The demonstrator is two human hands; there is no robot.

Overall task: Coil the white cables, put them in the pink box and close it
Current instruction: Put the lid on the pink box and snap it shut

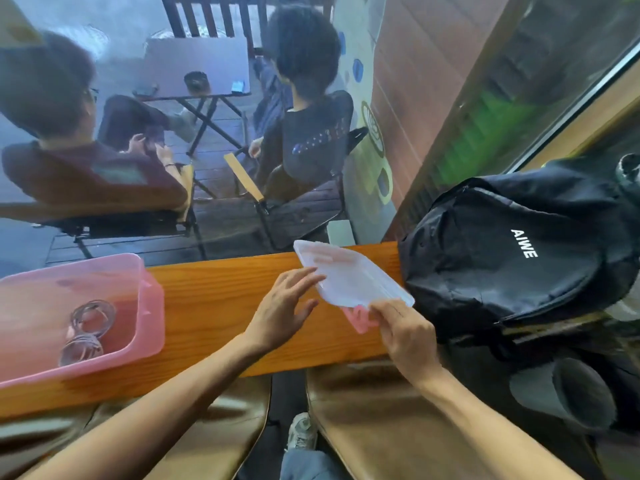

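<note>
The pink box [152, 306] stands open at the left end of the wooden counter [214, 299]. Two coiled white cables [86, 329] lie inside it. The box's translucent lid [349, 275] is tilted above the counter, right of centre, with a pink clip at its near corner. My right hand [405, 332] pinches the lid's near right corner. Fingers spread, my left hand [282, 308] reaches toward the lid's left edge and just touches it.
A black backpack [512, 251] lies on the counter's right end, close behind the lid. Beyond the counter is a window, with two seated people and a small table outside. Brown stools [398, 417] stand below the counter.
</note>
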